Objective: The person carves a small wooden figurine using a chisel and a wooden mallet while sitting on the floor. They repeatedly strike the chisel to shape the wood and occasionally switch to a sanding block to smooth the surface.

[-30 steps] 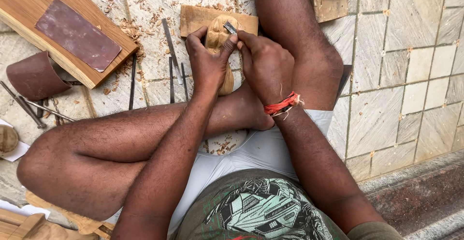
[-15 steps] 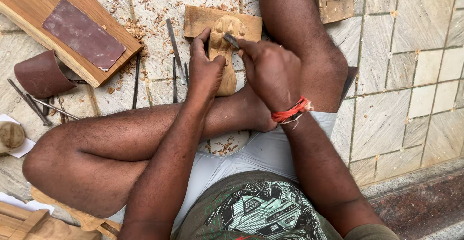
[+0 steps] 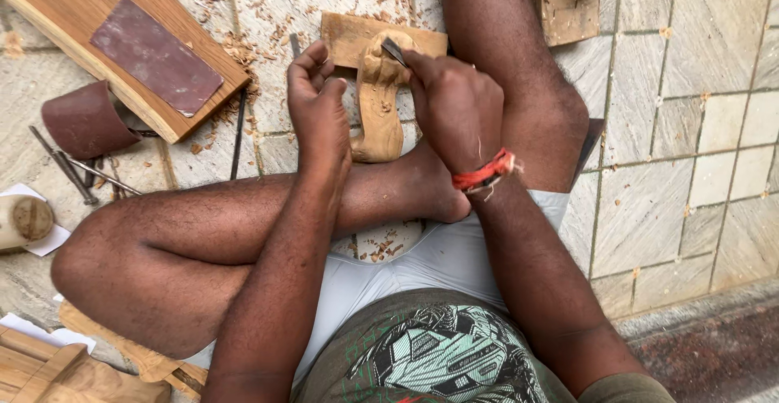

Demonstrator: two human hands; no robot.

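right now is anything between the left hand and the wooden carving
Nothing visible does. The left hand lies right beside the wooden carving, fingers at its left edge, with no tool or scrap between them. The right hand holds a chisel on its top.

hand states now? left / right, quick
Left hand: partly curled, resting against the wooden carving, no full grip.
Right hand: closed on a chisel, blade tip at the carving's top.
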